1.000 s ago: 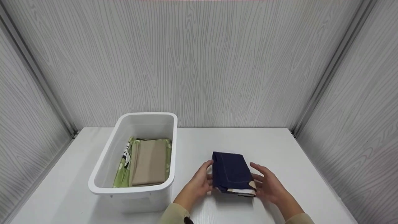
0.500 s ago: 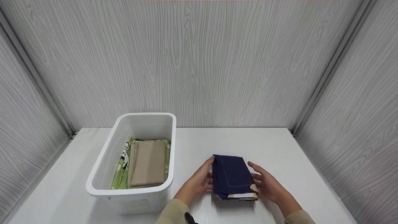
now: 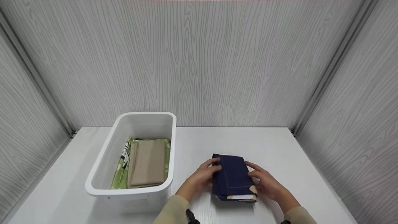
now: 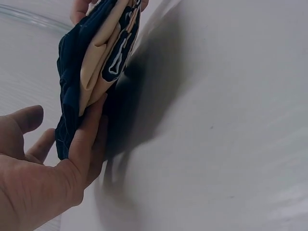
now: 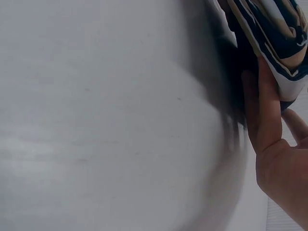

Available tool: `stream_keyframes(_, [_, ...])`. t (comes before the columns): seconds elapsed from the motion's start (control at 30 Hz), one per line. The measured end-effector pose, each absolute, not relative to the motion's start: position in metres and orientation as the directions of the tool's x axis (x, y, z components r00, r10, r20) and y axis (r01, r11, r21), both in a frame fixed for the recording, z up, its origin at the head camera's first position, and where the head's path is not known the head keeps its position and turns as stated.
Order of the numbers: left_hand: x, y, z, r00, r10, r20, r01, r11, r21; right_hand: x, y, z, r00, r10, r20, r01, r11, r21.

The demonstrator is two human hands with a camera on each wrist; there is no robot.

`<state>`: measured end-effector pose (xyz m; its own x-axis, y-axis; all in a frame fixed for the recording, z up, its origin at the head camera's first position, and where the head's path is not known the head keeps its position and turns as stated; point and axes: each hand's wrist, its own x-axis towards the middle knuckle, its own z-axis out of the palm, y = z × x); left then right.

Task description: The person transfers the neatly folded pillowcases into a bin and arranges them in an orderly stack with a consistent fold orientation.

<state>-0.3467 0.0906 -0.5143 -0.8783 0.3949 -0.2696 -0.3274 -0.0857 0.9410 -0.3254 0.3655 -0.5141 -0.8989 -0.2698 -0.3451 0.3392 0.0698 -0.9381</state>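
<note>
A folded navy cloth (image 3: 234, 174) with beige and white layers at its near end is held between both hands, right of the tub. My left hand (image 3: 199, 179) grips its left side, two fingertips on top and other fingers beneath. At the opposite side, my right hand (image 3: 270, 185) holds the edge. In the left wrist view, fingers (image 4: 84, 142) reach under the layered cloth (image 4: 94, 67), which casts a shadow on the table. The right wrist view shows fingers (image 5: 269, 106) below the striped folds of the bundle (image 5: 284, 67).
A white plastic tub (image 3: 93, 177) stands on the left of the white table (image 3: 199, 143). Inside lie a folded beige cloth (image 3: 149, 163) and green patterned fabric (image 3: 119, 174). Grey wood-grain panels (image 3: 186, 62) enclose the back and both sides.
My left fingertips have shifted from the cloth's left edge onto its top. The right fingers have closed in on the right edge. The cloth sits slightly nearer to me than a second ago.
</note>
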Motion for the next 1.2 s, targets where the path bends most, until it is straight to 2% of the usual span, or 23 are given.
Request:
stream_keyframes(0.47, [-0.349,0.093,-0.514,-0.900,0.353,-0.257,-0.268,0.016,0.963,-0.324,0.367,-0.518,-0.916,-0.224,-0.334,0.310,0.134,-0.941])
stream_keyframes(0.7, [-0.348,0.093,-0.509,-0.900,0.363,-0.240,-0.260,-0.008,0.966,-0.321,0.369,-0.512,-0.924,-0.228,-0.308,0.274,0.169,-0.947])
stream_keyframes(1.2, [-0.343,0.093,-0.484,-0.913,0.368,-0.176,-0.195,-0.015,0.981,-0.316,0.371,-0.488,-0.936,-0.265,-0.231,0.204,0.123,-0.971])
